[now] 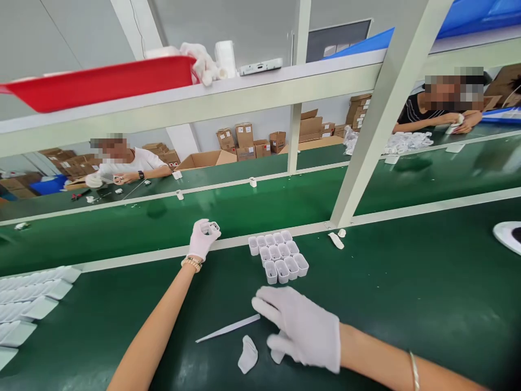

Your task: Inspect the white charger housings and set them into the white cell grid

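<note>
left grip point(202, 240): holding white piece point(214, 228) | right grip point(302, 327): near pointed stick point(228, 328)

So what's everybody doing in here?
Someone in white gloves is working at a green table. Their left hand holds up a small white piece. Their right hand is by a white stick, near rows of white cups. Across the way, one person on the left and another on the right have white things in their hands too.
</note>
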Available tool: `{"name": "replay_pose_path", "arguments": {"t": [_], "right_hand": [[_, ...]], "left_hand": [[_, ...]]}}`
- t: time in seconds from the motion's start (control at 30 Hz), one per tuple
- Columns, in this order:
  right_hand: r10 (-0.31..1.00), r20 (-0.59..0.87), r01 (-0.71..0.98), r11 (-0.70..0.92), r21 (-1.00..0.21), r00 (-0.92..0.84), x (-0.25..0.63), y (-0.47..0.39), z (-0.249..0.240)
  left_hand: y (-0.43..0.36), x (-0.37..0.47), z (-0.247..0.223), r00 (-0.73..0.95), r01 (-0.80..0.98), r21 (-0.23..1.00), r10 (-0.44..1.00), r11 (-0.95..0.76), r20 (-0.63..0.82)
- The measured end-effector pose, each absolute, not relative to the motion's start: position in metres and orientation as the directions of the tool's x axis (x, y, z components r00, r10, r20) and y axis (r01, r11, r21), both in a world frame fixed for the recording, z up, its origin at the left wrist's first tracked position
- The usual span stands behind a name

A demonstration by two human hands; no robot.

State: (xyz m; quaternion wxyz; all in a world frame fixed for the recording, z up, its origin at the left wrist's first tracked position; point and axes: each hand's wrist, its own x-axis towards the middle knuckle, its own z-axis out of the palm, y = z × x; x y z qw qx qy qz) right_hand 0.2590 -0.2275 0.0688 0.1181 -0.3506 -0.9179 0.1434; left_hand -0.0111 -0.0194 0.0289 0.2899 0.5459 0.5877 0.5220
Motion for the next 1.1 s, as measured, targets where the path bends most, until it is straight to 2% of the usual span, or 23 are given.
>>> {"name": "replay_pose_path", "arguments": {"t": [0.03, 0.13, 0.27, 0.4, 0.53, 0.67, 0.77, 0.83, 0.9, 1.0, 1.1], "right_hand": [[0.661, 0.144, 0.587, 0.730, -0.352, -0.736, 0.268, -0.240, 0.054], [0.650, 0.111, 0.592, 0.739, -0.320, -0.752, 0.292, -0.268, 0.025], [0.665, 0.092, 0.609, 0.724, -0.324, -0.741, 0.310, -0.285, 0.030], [0.735, 0.192, 0.597, 0.651, -0.469, -0.650, 0.318, -0.283, 0.044], [0.786, 0.297, 0.651, 0.616, -0.444, -0.541, 0.312, -0.272, 0.033], [0.755, 0.142, 0.676, 0.642, -0.363, -0.640, 0.297, -0.261, 0.018], [0.778, 0.080, 0.706, 0.603, -0.372, -0.622, 0.299, -0.266, 0.009], [0.822, 0.066, 0.717, 0.530, -0.453, -0.566, 0.309, -0.277, 0.003], [0.871, 0.041, 0.687, 0.413, -0.598, -0.489, 0.324, -0.293, -0.003], [0.903, -0.073, 0.475, 0.153, -0.867, -0.424, 0.340, -0.317, -0.013], [0.901, -0.161, 0.299, -0.036, -0.954, -0.403, 0.341, -0.329, -0.021]], "left_hand": [[-0.012, -0.010, 0.026, -0.237, 0.334, 0.933, 0.946, -0.136, 0.223], [0.000, -0.006, 0.019, -0.221, 0.339, 0.933, 0.953, -0.124, 0.207], [0.002, -0.005, 0.012, -0.203, 0.381, 0.921, 0.964, -0.084, 0.172], [-0.007, -0.019, 0.005, -0.195, 0.471, 0.880, 0.965, -0.067, 0.178], [-0.026, -0.046, -0.003, -0.166, 0.537, 0.838, 0.963, -0.093, 0.213], [-0.044, -0.068, -0.008, -0.204, 0.522, 0.850, 0.957, -0.072, 0.206], [-0.049, -0.071, -0.008, -0.232, 0.518, 0.855, 0.956, -0.036, 0.181], [-0.049, -0.066, -0.007, -0.217, 0.537, 0.843, 0.960, -0.032, 0.175], [-0.051, -0.057, -0.006, -0.149, 0.588, 0.807, 0.972, -0.061, 0.182], [-0.056, -0.043, -0.003, -0.008, 0.705, 0.695, 0.978, -0.140, 0.206], [-0.062, -0.031, -0.001, 0.085, 0.798, 0.566, 0.968, -0.208, 0.236]]}}
